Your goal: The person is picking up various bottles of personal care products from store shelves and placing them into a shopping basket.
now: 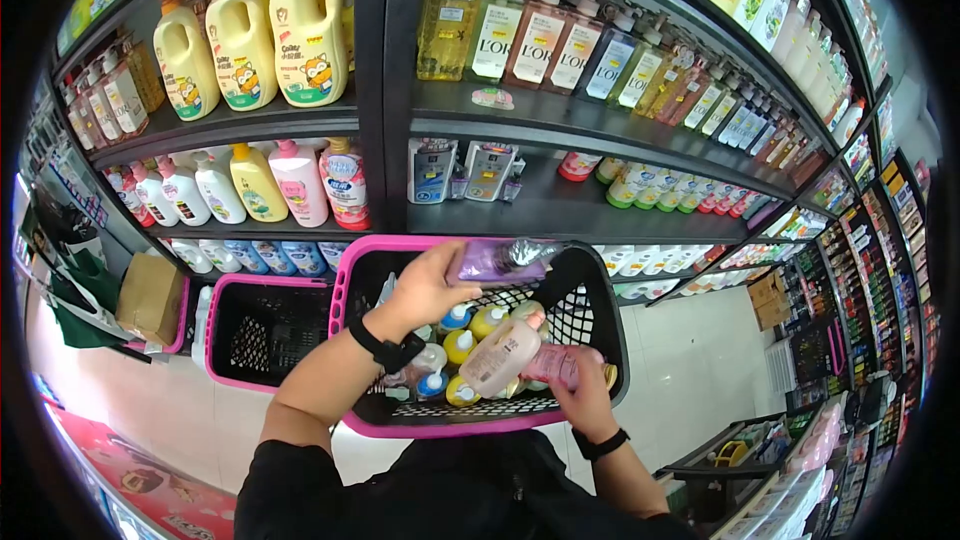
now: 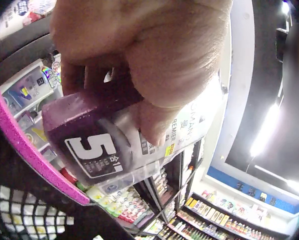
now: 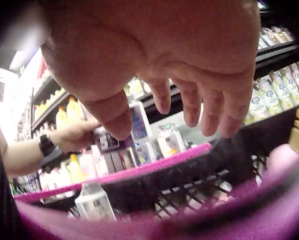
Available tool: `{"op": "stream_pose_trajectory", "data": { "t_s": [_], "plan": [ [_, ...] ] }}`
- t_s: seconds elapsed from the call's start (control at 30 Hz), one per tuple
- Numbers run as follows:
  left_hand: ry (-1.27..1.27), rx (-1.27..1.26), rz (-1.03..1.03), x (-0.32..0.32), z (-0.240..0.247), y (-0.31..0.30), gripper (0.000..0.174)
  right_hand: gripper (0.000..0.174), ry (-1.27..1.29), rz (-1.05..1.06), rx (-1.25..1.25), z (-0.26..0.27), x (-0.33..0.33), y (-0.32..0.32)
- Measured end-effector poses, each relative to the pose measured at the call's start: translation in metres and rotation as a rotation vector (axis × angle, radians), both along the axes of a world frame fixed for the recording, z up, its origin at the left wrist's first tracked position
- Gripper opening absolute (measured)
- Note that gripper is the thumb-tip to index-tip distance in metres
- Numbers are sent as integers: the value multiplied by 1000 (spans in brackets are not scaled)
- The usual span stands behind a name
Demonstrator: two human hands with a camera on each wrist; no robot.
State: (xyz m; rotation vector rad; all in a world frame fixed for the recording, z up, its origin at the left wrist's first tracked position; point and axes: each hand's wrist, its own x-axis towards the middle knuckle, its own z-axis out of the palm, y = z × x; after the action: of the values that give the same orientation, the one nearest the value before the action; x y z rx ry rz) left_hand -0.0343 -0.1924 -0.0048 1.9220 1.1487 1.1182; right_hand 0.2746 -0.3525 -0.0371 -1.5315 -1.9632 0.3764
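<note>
My left hand (image 1: 428,285) grips a purple package (image 1: 495,260) with shiny plastic at one end, above the back rim of a black basket with a pink edge (image 1: 348,340). In the left wrist view, the purple package (image 2: 99,140) shows a large white 5, with thumb and fingers on opposite sides. My right hand (image 1: 588,400) is over the basket's right side, beside a pink bottle (image 1: 550,364). The right wrist view shows its fingers hanging loosely apart with nothing between them. A pale pink pump bottle (image 1: 500,355) lies slanted on several yellow-topped bottles (image 1: 460,345).
Shelves of bottles (image 1: 530,45) stand in front, with large yellow jugs (image 1: 310,40) at upper left. Another pink-rimmed basket (image 1: 215,340) adjoins on the left, and a cardboard box (image 1: 150,298) sits farther left. A display rack (image 1: 760,450) stands at lower right.
</note>
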Motion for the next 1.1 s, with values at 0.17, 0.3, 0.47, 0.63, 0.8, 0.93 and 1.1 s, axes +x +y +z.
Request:
{"op": "stream_pose_trajectory", "data": {
  "t_s": [0.17, 0.3, 0.47, 0.63, 0.8, 0.93, 1.1],
  "plan": [
    [-49, 172, 28, -5, -12, 81, 59, 46, -142, -112, 68, -54, 21, -29],
    [-162, 60, 89, -3, -26, 125, 61, 36, -125, -186, 103, -57, 10, -27],
    [-100, -30, 132, -9, -83, 179, 61, 32, -183, -212, 87, -49, 8, -28],
    [-197, -84, 166, -5, -108, 196, 58, 32, -165, -229, 77, -50, 8, -28],
    [-120, -138, 208, -8, -125, 211, 60, 29, -161, -217, 78, -49, 9, -26],
    [-153, -235, 215, -7, -131, 214, 59, 29, -138, -205, 67, -48, 11, -26],
    [-365, -375, 125, -11, -149, 225, 63, 27, -112, -204, 115, -52, 13, -26]
  ]
}}
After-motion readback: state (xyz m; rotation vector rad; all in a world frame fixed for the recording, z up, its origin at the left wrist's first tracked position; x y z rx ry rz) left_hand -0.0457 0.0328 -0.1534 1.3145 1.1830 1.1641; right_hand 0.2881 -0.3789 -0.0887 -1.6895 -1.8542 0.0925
